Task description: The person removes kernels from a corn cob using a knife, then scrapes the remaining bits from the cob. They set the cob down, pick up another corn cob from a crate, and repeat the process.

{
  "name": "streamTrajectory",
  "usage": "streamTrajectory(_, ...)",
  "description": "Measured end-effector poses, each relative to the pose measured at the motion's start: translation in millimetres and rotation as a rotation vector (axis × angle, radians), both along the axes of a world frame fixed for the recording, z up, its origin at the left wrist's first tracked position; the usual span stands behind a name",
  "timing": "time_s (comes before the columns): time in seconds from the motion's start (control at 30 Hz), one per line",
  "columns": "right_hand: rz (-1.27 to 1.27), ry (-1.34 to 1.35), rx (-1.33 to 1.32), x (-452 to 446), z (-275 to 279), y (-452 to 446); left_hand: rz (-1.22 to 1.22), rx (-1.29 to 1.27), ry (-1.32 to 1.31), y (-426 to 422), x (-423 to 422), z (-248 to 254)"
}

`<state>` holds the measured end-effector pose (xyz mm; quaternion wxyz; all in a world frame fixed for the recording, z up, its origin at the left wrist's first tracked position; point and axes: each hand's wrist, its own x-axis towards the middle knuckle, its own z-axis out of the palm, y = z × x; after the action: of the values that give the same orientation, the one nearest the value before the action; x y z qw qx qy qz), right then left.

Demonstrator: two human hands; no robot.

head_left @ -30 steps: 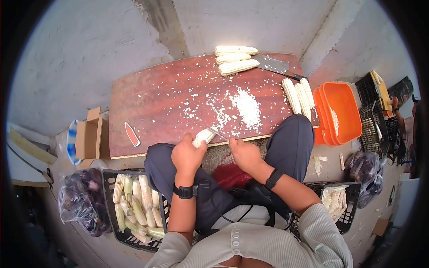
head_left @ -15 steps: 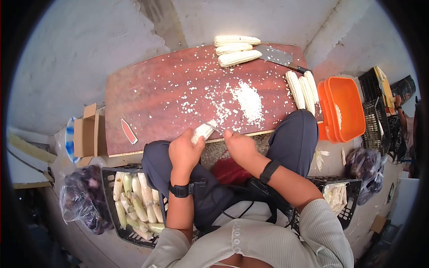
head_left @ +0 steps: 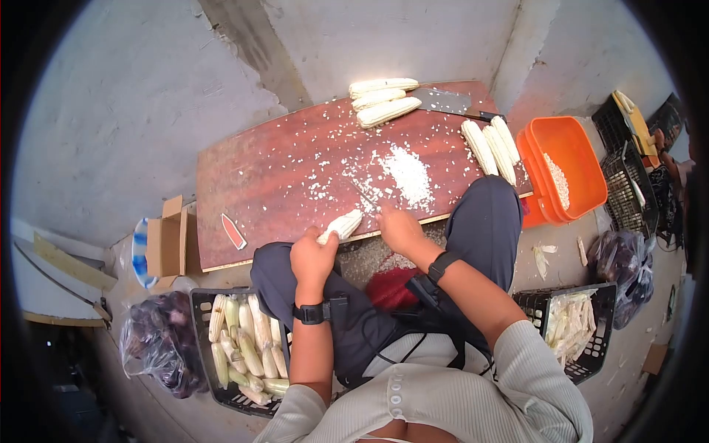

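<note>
My left hand [head_left: 313, 255] is closed around the lower end of a white corn cob [head_left: 343, 224], which is tilted over the near edge of the reddish board [head_left: 258, 173]. In my right hand [head_left: 401, 231] is a thin-bladed knife [head_left: 365, 196]; its blade points up and left over the board, apart from the cob. Beyond the blade lies a heap of cut white kernels [head_left: 408, 176], with loose kernels scattered around it. Three whole cobs [head_left: 389, 111] rest at the far edge beside a cleaver [head_left: 443, 101]. More cobs [head_left: 480, 148] lie at the board's right end.
An orange bin [head_left: 587, 155] holding some kernels stands at the right. At lower left, a black crate [head_left: 203, 325] contains several cobs; another crate [head_left: 602, 325] with husks is at lower right. A red-and-white knife sheath [head_left: 234, 231] lies on the board's left, near a cardboard box [head_left: 164, 247].
The knife has come away from the cob, and its blade now sits further up over the board. My hands have moved slightly apart. The whole view has shifted and turned a little.
</note>
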<state>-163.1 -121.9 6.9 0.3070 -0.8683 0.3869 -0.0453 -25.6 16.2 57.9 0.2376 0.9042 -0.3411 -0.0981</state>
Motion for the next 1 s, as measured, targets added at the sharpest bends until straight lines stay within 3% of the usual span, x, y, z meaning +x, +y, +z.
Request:
streamTrajectory(0.17,0.101,-0.037,-0.317,-30,9,44,0.077,-0.003,0.128,-4,6,-9)
streamTrajectory(0.27,0.095,0.01,-0.35,-28,2,55,0.049,-0.21,-0.032,-1,11,-30)
streamTrajectory(0.47,0.09,-0.036,-0.335,-12,-24,50,-0.15,-0.27,-0.103,2,5,-12)
streamTrajectory(0.57,0.13,-0.022,-0.307,-6,-28,42,-0.098,-0.154,0.064,0,5,-6)
streamTrajectory(0.87,0.088,0.035,-0.285,17,-32,25,-0.052,-0.145,0.072,-8,10,-16)
streamTrajectory(1.0,-0.054,-0.145,0.011,18,-27,21,0.02,-0.2,0.19,-5,9,-19)
